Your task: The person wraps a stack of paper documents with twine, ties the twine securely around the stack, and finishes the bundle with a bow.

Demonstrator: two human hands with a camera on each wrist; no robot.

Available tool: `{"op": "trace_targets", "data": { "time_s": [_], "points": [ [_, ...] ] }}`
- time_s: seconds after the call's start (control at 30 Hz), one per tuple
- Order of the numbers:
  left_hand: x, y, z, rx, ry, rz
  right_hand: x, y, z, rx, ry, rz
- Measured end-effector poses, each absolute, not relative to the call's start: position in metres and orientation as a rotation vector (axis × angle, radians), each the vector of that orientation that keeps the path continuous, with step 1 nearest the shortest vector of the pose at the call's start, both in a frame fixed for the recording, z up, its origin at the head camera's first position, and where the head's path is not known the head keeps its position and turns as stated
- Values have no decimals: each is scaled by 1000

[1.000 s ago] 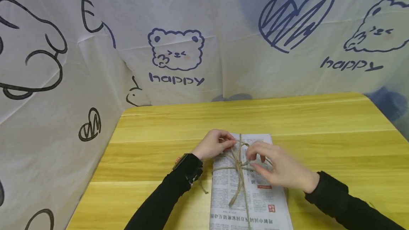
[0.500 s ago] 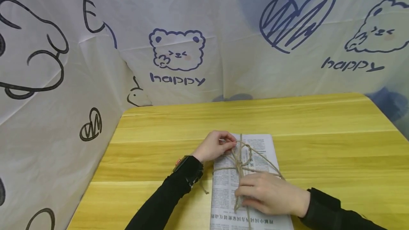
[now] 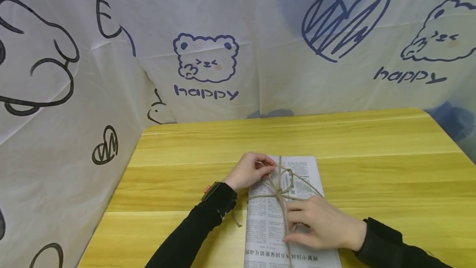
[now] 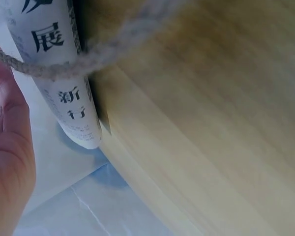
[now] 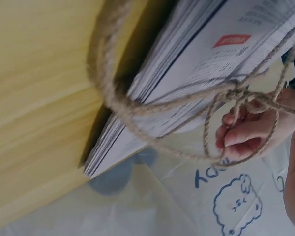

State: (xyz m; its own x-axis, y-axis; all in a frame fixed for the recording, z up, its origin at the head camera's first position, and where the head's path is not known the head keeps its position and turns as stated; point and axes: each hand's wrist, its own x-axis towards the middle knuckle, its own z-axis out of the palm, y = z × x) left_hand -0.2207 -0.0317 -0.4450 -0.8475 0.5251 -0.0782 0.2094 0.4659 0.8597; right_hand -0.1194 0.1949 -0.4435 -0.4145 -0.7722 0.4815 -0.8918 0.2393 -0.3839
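A stack of folded newspapers (image 3: 260,226) lies on the table, crossed by jute twine (image 3: 265,196) with a knot and loops on top. My left hand (image 3: 250,171) is at the stack's upper left corner, pinching a strand of twine between thumb and fingers; the right wrist view shows this left hand (image 5: 250,132) behind a twine loop (image 5: 206,128). Below and right of the knot, my right hand (image 3: 320,224) has its fingers curled, with a piece of twine showing between them and the thumb. Its fingertips are out of sight in the right wrist view.
The yellow wood-grain table (image 3: 178,152) surrounds the stack. A loose twine end (image 3: 236,219) hangs past the stack's left edge. White cloth (image 3: 279,73) with drawn bears and hearts stands behind and at the left. Black sleeves cover both forearms.
My right hand moved from above right of the knot down toward the near side, then slightly right, taking hold of twine. The left hand has stayed almost in place.
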Motion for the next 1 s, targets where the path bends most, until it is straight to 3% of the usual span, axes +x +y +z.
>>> {"op": "trace_targets", "data": {
  "time_s": [0.5, 1.0],
  "points": [
    [-214, -50, -437, 738, 2510, 1258, -127, 231, -444, 1253, -2511, 1661],
    [-202, -75, -436, 817, 2642, 1168, -133, 259, -456, 1156, -2575, 1739]
  ]
}}
